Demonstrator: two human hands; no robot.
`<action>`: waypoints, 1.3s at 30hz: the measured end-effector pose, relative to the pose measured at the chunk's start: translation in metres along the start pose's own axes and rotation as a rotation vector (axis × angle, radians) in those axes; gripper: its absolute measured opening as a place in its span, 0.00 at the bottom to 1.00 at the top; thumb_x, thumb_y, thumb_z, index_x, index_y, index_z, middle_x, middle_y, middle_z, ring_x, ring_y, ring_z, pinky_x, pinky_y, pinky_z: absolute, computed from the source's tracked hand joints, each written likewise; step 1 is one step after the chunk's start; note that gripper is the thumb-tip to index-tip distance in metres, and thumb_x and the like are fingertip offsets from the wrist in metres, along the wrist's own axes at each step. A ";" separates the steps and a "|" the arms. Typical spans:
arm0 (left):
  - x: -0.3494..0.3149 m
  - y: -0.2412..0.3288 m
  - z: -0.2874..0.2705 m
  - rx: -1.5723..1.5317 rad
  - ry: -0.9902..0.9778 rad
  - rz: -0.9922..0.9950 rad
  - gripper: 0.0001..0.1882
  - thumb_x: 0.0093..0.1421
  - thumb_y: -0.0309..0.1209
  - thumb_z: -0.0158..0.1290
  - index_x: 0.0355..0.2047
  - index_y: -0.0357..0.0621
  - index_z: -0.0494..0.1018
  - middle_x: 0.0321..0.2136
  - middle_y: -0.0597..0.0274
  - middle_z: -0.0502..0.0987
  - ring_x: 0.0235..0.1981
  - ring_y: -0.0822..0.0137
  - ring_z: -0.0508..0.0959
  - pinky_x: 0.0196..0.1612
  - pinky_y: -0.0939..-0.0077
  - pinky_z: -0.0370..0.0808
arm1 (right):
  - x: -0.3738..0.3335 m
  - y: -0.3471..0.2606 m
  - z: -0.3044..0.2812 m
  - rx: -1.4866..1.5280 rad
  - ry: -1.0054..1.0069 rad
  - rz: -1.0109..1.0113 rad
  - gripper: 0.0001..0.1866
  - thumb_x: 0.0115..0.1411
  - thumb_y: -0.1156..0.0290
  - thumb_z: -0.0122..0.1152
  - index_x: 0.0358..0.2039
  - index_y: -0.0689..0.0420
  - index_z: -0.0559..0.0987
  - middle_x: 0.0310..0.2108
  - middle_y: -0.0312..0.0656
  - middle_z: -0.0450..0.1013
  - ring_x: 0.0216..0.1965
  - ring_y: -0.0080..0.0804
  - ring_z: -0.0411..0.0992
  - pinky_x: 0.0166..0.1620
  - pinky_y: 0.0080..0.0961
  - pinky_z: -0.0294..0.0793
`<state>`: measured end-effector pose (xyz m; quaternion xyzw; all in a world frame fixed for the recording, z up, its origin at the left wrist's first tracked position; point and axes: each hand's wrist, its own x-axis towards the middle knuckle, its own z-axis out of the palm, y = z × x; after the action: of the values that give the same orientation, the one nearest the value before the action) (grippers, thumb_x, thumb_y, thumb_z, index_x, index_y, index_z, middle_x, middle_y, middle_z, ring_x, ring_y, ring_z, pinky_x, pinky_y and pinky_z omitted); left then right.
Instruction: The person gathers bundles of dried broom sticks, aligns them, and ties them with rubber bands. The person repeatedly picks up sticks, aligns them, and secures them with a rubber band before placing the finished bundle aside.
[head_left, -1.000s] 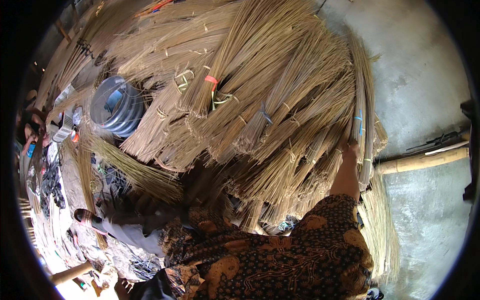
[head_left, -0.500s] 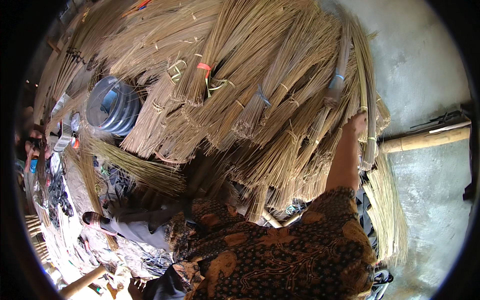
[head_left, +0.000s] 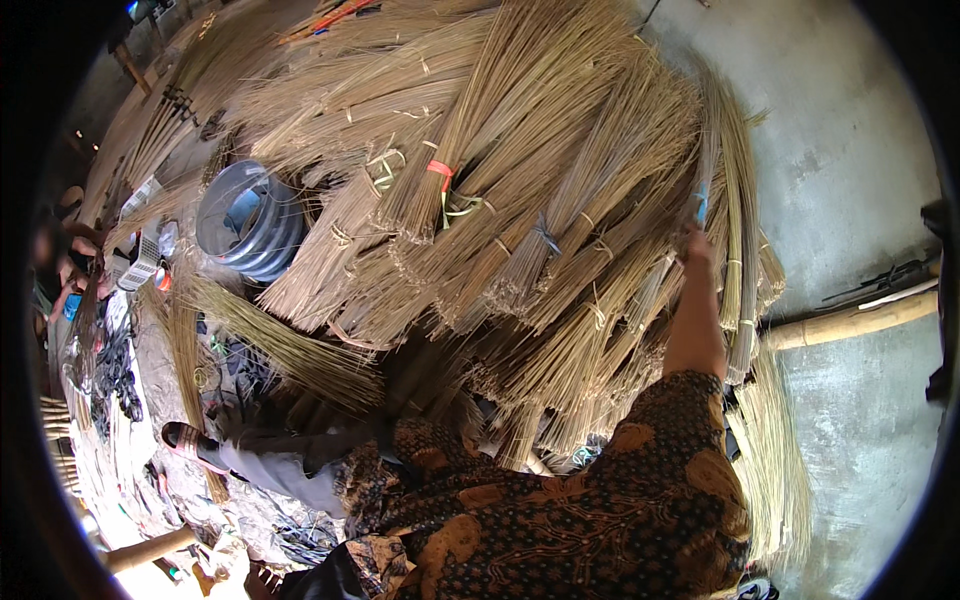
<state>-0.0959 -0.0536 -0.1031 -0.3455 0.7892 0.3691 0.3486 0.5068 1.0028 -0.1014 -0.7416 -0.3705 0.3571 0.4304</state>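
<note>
My right hand (head_left: 692, 243) reaches forward to the right side of a large heap of thin, dry sticks tied in bundles. Its fingers close round the near end of a slim bundle of broom sticks (head_left: 709, 150), just below a blue tie (head_left: 700, 206). The fingers are partly lost in shadow. Just right of the hand lies a longer bundle with pale ties (head_left: 735, 250). To its left are more bundles, one with a dark blue tie (head_left: 546, 236) and one with a red tie (head_left: 440, 172). I cannot see my left hand.
A clear grey ribbed plastic tub (head_left: 280, 240) stands left of the heap. A grey wall (head_left: 830, 170) with a bamboo pole (head_left: 850, 322) bounds the right. A sandalled foot (head_left: 190, 445) rests among scraps at the left. Another person's arm (head_left: 75, 270) shows at the far left.
My right hand has moved left, from the long pale-tied bundle to the end of the slim blue-tied one, and closed there. The whole view has shifted slightly.
</note>
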 end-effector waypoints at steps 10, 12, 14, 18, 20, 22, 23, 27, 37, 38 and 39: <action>0.012 -0.009 -0.027 -0.017 0.004 0.028 0.28 0.73 0.52 0.50 0.65 0.49 0.68 0.56 0.58 0.76 0.50 0.55 0.81 0.43 0.55 0.78 | -0.260 -0.063 0.024 1.300 -1.006 -0.102 0.60 0.56 0.27 0.63 0.71 0.64 0.57 0.61 0.71 0.66 0.56 0.64 0.75 0.53 0.52 0.85; 0.014 -0.012 -0.036 -0.027 0.004 0.040 0.28 0.73 0.52 0.49 0.64 0.49 0.68 0.56 0.58 0.77 0.50 0.55 0.81 0.42 0.56 0.78 | -0.272 -0.052 0.052 1.382 -0.974 0.044 0.54 0.58 0.32 0.66 0.67 0.66 0.61 0.53 0.63 0.74 0.48 0.56 0.80 0.45 0.44 0.88; 0.017 -0.016 -0.040 -0.044 -0.014 0.052 0.28 0.73 0.52 0.49 0.64 0.48 0.68 0.55 0.58 0.77 0.49 0.55 0.81 0.42 0.56 0.78 | -0.272 -0.045 0.071 1.176 -0.678 0.067 0.44 0.62 0.38 0.66 0.62 0.62 0.66 0.43 0.53 0.77 0.39 0.47 0.81 0.40 0.41 0.87; 0.022 -0.027 -0.043 -0.118 -0.036 0.133 0.30 0.70 0.52 0.53 0.63 0.45 0.70 0.49 0.54 0.80 0.43 0.52 0.83 0.34 0.63 0.79 | -0.285 -0.051 0.089 0.861 -0.479 0.249 0.20 0.69 0.52 0.61 0.51 0.52 0.74 0.28 0.36 0.76 0.25 0.34 0.77 0.31 0.37 0.85; 0.023 -0.027 -0.041 -0.144 -0.035 0.182 0.33 0.67 0.53 0.56 0.63 0.42 0.69 0.45 0.48 0.81 0.38 0.47 0.84 0.28 0.67 0.81 | -0.316 -0.056 0.099 0.948 -0.547 0.167 0.15 0.67 0.62 0.59 0.52 0.50 0.75 0.29 0.37 0.74 0.28 0.33 0.76 0.34 0.35 0.84; 0.021 -0.017 -0.035 -0.114 -0.076 0.240 0.32 0.68 0.50 0.56 0.64 0.42 0.68 0.45 0.46 0.81 0.37 0.47 0.84 0.27 0.68 0.82 | -0.351 -0.066 0.115 0.955 -0.659 0.058 0.18 0.64 0.64 0.60 0.53 0.52 0.73 0.30 0.38 0.73 0.31 0.35 0.76 0.38 0.38 0.83; 0.021 -0.002 -0.027 -0.087 -0.114 0.280 0.30 0.70 0.47 0.55 0.65 0.43 0.67 0.48 0.47 0.80 0.39 0.49 0.84 0.29 0.66 0.81 | -0.369 -0.072 0.125 0.973 -0.737 0.111 0.20 0.63 0.65 0.60 0.55 0.52 0.73 0.30 0.38 0.73 0.31 0.36 0.75 0.39 0.39 0.81; -0.030 0.056 0.016 0.026 -0.070 0.731 0.23 0.73 0.44 0.51 0.57 0.39 0.72 0.45 0.55 0.78 0.42 0.60 0.81 0.43 0.67 0.79 | -0.456 -0.083 0.160 1.063 -1.457 0.130 0.26 0.60 0.66 0.58 0.60 0.52 0.72 0.31 0.42 0.72 0.32 0.39 0.74 0.41 0.47 0.77; -0.249 0.214 0.137 -0.594 -0.499 1.346 0.32 0.66 0.39 0.63 0.64 0.37 0.67 0.53 0.55 0.77 0.54 0.65 0.77 0.57 0.65 0.74 | -0.719 -0.050 0.183 0.039 -2.183 -0.478 0.21 0.61 0.66 0.70 0.51 0.63 0.77 0.24 0.38 0.76 0.21 0.22 0.75 0.27 0.27 0.78; -0.253 0.221 0.135 -0.705 -0.539 1.380 0.33 0.65 0.40 0.64 0.64 0.35 0.67 0.53 0.54 0.77 0.54 0.64 0.77 0.58 0.63 0.74 | -0.738 -0.046 0.183 -0.332 -2.139 -0.624 0.23 0.59 0.64 0.73 0.50 0.63 0.77 0.28 0.41 0.77 0.27 0.27 0.78 0.33 0.30 0.80; -0.254 0.227 0.131 -0.772 -0.355 1.298 0.32 0.65 0.41 0.64 0.61 0.33 0.69 0.49 0.53 0.79 0.50 0.63 0.79 0.53 0.64 0.78 | -0.756 -0.039 0.181 -0.098 -2.154 -0.895 0.24 0.58 0.63 0.73 0.49 0.63 0.76 0.30 0.44 0.77 0.31 0.30 0.79 0.37 0.32 0.80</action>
<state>-0.1077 0.2378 0.1155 0.1533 0.5814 0.7981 0.0389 -0.0119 0.4370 0.0254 0.1259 -0.7860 0.6034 -0.0482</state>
